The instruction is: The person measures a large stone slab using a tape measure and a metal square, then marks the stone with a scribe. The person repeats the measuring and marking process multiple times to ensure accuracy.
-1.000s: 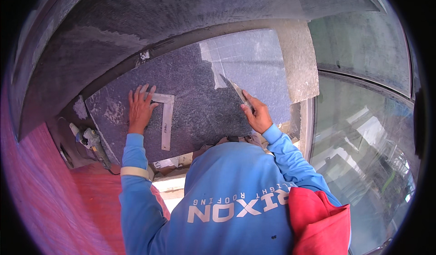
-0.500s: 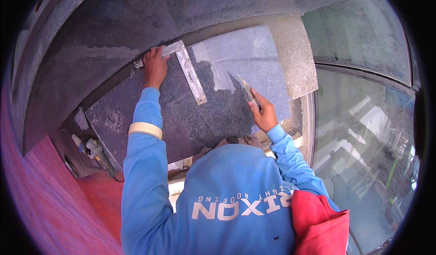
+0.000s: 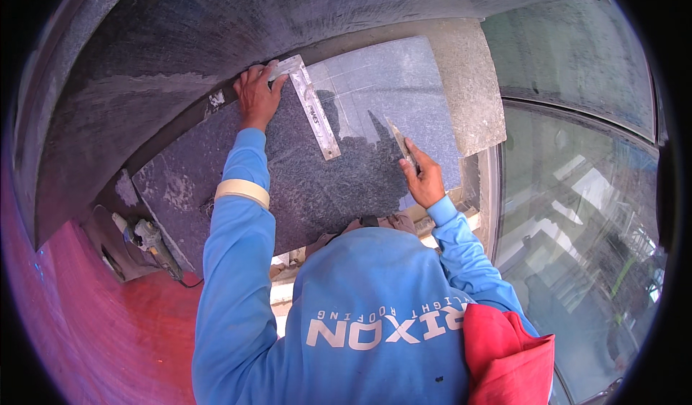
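A metal try square (image 3: 315, 113) lies on a dark grey slab (image 3: 288, 196), its long blade pointing toward me across the surface. My left hand (image 3: 258, 96) is closed around the square's short arm near the slab's far edge. In my right hand (image 3: 424, 175) is a slim, pointed metal tool like a knife (image 3: 401, 142), gripped between thumb and fingers. Its tip points away from me over the sunlit part of the slab, casting a dark pointed shadow. Whether the tip touches the surface I cannot tell. Thin pale lines cross the lit area beyond the square.
A power tool like an angle grinder (image 3: 155, 243) with a cord lies left of the slab. Beyond the slab rises a dark curved-looking wall (image 3: 216, 37). Large glass panes (image 3: 569, 210) stand on the right. A rough pale stone ledge (image 3: 476, 87) borders the slab's right end.
My left hand and the square have shifted slightly right and farther from me. My right hand, with the pointed tool, has moved a little to the right.
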### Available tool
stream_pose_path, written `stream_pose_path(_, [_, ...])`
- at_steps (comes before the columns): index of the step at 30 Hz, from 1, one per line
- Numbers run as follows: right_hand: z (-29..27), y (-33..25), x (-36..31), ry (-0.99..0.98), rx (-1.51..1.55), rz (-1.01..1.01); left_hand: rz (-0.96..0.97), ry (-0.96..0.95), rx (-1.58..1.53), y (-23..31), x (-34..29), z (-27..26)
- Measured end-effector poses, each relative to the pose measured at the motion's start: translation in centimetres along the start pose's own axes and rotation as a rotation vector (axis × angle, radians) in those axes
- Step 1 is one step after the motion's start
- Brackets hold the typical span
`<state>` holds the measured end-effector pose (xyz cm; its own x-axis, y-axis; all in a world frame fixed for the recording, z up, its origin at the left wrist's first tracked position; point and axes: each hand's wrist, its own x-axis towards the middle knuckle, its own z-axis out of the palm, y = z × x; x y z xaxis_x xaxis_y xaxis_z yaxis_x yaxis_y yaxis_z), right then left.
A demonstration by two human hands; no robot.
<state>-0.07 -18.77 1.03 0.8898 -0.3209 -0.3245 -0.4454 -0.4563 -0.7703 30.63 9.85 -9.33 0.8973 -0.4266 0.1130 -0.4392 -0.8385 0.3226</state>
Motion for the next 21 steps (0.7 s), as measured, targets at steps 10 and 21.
stream_pose_path(10, [0.22, 0.77, 0.02, 0.04, -0.012, -0.028, 0.023, 0.07, 0.115, 0.5, -0.47, 0.59])
stream_pose_path(21, [0.13, 0.94, -0.51, 0.009, -0.028, 0.024, 0.002, 0.068, 0.107, 0.35, -0.4, 0.94])
